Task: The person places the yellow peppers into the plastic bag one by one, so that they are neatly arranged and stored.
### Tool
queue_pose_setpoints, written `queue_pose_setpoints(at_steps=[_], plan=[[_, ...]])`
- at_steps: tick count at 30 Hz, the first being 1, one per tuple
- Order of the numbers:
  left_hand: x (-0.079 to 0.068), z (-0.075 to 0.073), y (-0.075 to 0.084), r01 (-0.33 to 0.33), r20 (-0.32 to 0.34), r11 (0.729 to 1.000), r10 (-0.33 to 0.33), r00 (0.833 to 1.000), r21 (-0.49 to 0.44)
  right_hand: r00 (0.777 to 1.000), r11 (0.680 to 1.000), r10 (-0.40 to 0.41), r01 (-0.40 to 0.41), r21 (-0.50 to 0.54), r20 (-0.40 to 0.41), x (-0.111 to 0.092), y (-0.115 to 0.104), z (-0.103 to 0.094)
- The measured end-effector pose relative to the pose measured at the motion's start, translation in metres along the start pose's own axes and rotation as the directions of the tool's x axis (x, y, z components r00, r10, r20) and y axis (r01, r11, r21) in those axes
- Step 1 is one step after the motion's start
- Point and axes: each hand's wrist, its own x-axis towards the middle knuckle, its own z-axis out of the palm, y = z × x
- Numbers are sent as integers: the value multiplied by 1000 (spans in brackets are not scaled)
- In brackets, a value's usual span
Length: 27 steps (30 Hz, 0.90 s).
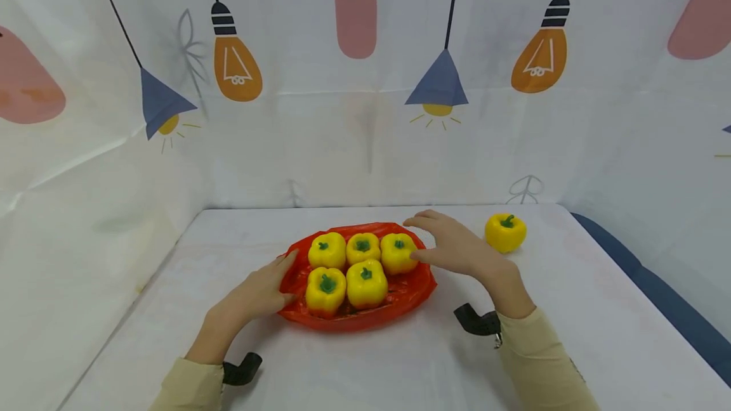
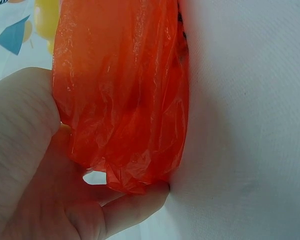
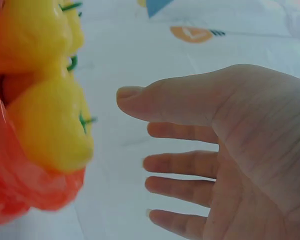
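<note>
Several yellow bell peppers [image 1: 366, 285] with green stems sit inside a spread red plastic bag [image 1: 415, 297] on the table; whether a tray lies beneath it is hidden. My left hand [image 1: 254, 293] holds the bag's left end. In the left wrist view, fingers [image 2: 135, 210] bend round the crumpled red plastic, with the thumb along its side. My right hand [image 1: 459, 249] hovers by the bag's right end, fingers spread. From the right wrist view, that hand [image 3: 235, 145] is apart from the bag and peppers, with nothing in its grasp.
One more yellow bell pepper [image 1: 504, 236] stands alone at the back right of the white table [image 1: 365, 373]. A white cloth [image 1: 365, 151] printed with lamps and bulbs hangs behind the table. Something dark blue [image 1: 645, 284] shows beyond the right edge.
</note>
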Motion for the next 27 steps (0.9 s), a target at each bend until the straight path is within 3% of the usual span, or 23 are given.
queue_pose_setpoints(at_steps=[13,17,21,24,27], plan=[[-2,-1,-3,-40,-18,999,40,999,21,974,993,111,-115,-9,-197,-3,81,-21],[-2,-2,-2,-34,-14,999,34,999,13,954,989,138,-145,-6,-266,-7,103,-24],[-1,-1,-2,-27,-14,1000,28,1000,12,919,973,211,-230,-18,-332,-9,121,-25],[-1,-1,-2,-24,-14,1000,24,1000,12,897,952,275,-305,-35,-348,-11,136,-24],[-1,-1,-1,-15,-10,1000,15,1000,2,889,935,331,-354,-17,-317,-14,150,-22]])
